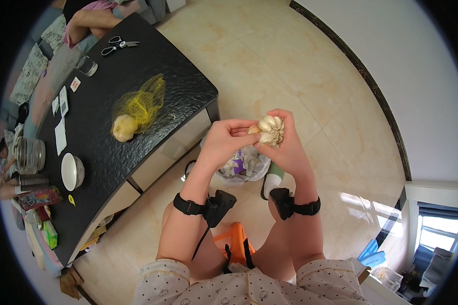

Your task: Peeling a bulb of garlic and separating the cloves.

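Observation:
Both my hands are raised over a lined waste bin (244, 166). My right hand (290, 148) holds a garlic bulb (269, 131) whose cloves stand partly apart. On the bulb's left side, my left hand (227, 139) pinches one clove (254, 130) between thumb and fingers; I cannot tell if that clove is still joined to the bulb. On the black table to the left, another garlic bulb (124, 128) lies in a yellow mesh net bag (143, 105). A white bowl (72, 171) stands near the table's far left side.
Scissors (120, 45), a drinking glass (87, 66) and a glass jar (30, 154) are on the black table (179, 72). Its corner lies left of my hands. An orange stool (234, 240) is between my legs. Another person's legs (91, 23) show at the top left.

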`<state>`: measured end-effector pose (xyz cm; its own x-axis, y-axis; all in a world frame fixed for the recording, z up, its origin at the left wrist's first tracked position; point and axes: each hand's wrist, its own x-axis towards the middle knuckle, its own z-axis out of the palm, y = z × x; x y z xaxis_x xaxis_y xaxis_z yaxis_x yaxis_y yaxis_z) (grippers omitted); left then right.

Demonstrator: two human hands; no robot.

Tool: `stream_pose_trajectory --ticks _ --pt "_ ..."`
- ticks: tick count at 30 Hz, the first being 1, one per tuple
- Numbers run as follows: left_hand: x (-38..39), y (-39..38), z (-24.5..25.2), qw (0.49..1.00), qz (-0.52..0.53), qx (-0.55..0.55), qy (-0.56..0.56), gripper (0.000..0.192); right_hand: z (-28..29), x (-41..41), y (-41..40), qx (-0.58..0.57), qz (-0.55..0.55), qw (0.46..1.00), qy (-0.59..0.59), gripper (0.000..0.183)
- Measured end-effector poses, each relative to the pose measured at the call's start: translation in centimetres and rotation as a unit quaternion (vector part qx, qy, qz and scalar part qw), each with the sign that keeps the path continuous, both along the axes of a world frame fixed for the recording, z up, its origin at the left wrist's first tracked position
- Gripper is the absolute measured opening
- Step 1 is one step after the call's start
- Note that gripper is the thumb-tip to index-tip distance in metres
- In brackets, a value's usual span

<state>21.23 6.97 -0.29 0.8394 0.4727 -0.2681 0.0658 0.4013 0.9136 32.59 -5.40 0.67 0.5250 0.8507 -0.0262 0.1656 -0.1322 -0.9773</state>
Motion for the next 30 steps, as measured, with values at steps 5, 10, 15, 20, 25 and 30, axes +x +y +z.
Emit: stream_pose_trajectory --ticks 5,10,15,20,25,30 --pt "-0.7 0.9 0.3 0.999 -0.026 -0.027 -0.002 0.027 0.4 -0.3 0.4 0.042 0.01 0.997 0.056 0.058" --pt "-0.5 1.0 1.2 0.998 -0.005 -0.062 -0.026 0.026 0.4 0.1 0.1 0.065 0.01 0.991 0.114 0.059" --pt "-0.7 1.3 0.5 0.999 -0.036 -0.003 -0.009 0.026 0.4 0.3 0.1 0.064 0.016 0.988 0.138 0.065" --pt "-0.8 1.3 0.7 0.993 -0.083 0.074 0.045 0.027 0.7 0.2 0.1 0.059 0.026 0.983 0.171 0.066" --pt "-0.5 1.2 0.6 0.998 -0.063 -0.012 0.017 0.031 1.0 0.2 0.1 0.09 0.021 0.981 0.169 0.064" --pt "-0.6 1.6 0.2 0.978 0.012 -0.195 -0.074 0.032 0.6 0.8 0.0 0.108 -0.024 0.959 0.261 0.068"
